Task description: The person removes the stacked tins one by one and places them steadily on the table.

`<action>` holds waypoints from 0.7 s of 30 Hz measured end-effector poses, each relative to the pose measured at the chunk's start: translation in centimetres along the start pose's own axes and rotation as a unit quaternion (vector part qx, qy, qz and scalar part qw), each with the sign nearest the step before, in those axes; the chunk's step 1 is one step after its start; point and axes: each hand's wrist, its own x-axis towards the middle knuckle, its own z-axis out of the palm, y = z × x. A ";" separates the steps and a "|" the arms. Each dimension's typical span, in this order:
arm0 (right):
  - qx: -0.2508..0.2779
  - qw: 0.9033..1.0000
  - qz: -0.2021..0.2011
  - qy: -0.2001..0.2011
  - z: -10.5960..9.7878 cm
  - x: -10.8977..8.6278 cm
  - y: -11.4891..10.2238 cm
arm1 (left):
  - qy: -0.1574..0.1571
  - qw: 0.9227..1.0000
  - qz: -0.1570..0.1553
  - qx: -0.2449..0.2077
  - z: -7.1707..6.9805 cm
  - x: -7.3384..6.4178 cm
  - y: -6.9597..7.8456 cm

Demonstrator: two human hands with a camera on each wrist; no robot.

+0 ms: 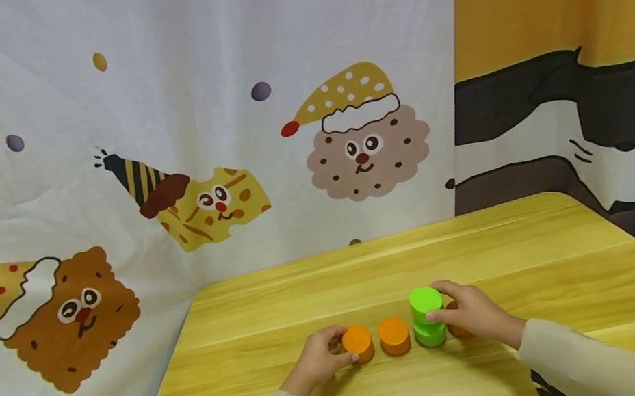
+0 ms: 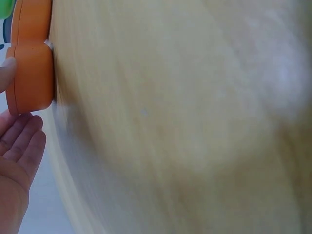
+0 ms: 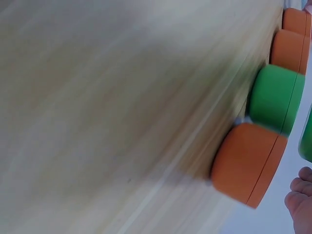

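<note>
My left hand (image 1: 320, 357) pinches the leftmost orange round block (image 1: 358, 344), thumb on its near side and fingers behind. In the left wrist view the thumb lies against that orange block (image 2: 33, 78). Beside it on the table stands a second orange block (image 1: 394, 336). My right hand (image 1: 474, 313) holds a green round block (image 1: 426, 304) above another green block (image 1: 431, 335). A gap shows between the held green block (image 3: 306, 141) and the lower one (image 3: 276, 97) in the right wrist view. A third orange block (image 3: 247, 163) ends the row on the right, partly hidden by the right hand in the head view.
The blocks stand in a row on a wood-grain table (image 1: 308, 296). Behind it hangs a white curtain (image 1: 197, 65) with cartoon biscuits and cheese. Another curtain (image 1: 542, 3), orange, black and white, borders the table's right side.
</note>
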 end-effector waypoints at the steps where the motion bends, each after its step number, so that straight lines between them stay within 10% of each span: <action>1: 0.003 1.000 0.000 0.002 -0.1 -0.1 0.1 | 0.000 1.000 0.000 0.000 0.0 0.0 0.0; 21: -0.083 0.994 0.017 0.067 -3.9 -2.4 2.3 | -0.002 1.000 -0.002 0.003 0.1 0.2 -0.2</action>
